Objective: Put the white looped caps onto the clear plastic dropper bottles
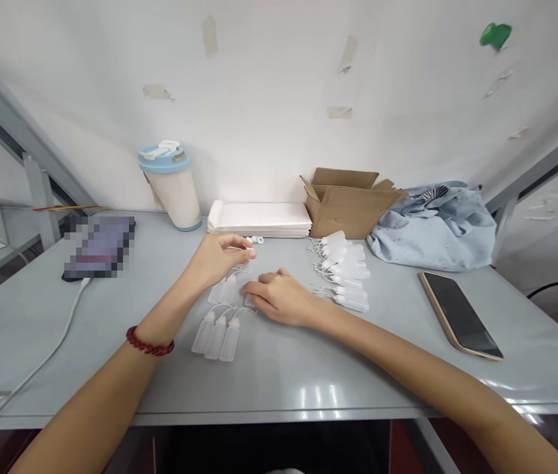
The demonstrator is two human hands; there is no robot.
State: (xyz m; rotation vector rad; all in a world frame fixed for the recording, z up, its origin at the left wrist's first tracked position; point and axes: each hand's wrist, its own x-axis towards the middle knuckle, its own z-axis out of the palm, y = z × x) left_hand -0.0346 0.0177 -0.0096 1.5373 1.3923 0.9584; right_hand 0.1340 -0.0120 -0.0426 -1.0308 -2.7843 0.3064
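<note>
My left hand (219,260) is closed in a pinch above the bottles, with a tiny white piece at its fingertips, too small to make out. Just behind those fingertips lies a small white cap (257,240). My right hand (281,297) is curled over a small clear plastic bottle (249,301), mostly hidden by the fingers. Nearer me, several translucent squeeze bottles (215,337) with thin white strings lie in a row. More such bottles (223,289) lie below my left hand. To the right of my right hand is a pile of similar bottles (345,263).
White padded envelopes (259,214) are stacked against the wall, beside an open cardboard box (350,210) and a bundled light-blue cloth (437,230). A blue-lidded cup (172,191) stands behind my left hand. Phones lie at the left (101,247) with a cable and at the right (459,313).
</note>
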